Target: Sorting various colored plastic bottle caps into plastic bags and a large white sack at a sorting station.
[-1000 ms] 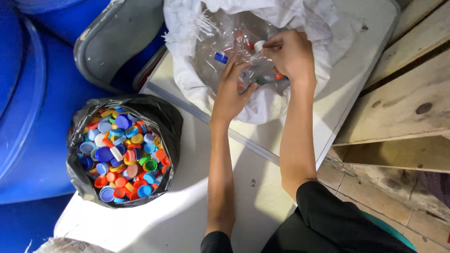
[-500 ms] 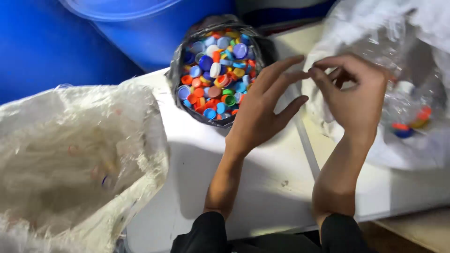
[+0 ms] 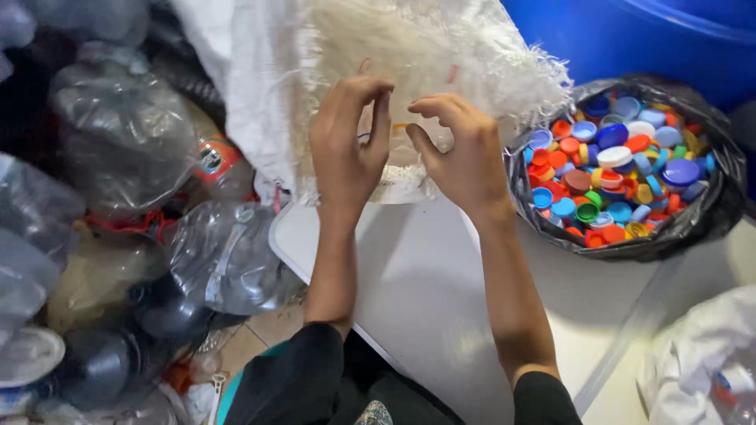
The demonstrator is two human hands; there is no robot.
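My left hand (image 3: pixel 346 153) and my right hand (image 3: pixel 461 153) are raised side by side over the near edge of a white table (image 3: pixel 425 291). Their fingertips curl toward each other a few centimetres apart. They hover right in front of the frayed open mouth of a white woven sack (image 3: pixel 441 55). Whether something thin is pinched between the fingers is too small to tell. To the right of my right hand, a black plastic bag (image 3: pixel 713 208) sits on the table, filled with several coloured bottle caps (image 3: pixel 622 177).
A heap of crushed clear plastic bottles (image 3: pixel 118 149) fills the left side, down to the floor. A blue barrel (image 3: pixel 669 35) stands behind the cap bag. A white bag (image 3: pixel 701 354) lies at the table's bottom right corner.
My view has swung left. Both hands left the white bag of bottles, passed the cap bag, and now hang at the woven sack's mouth.
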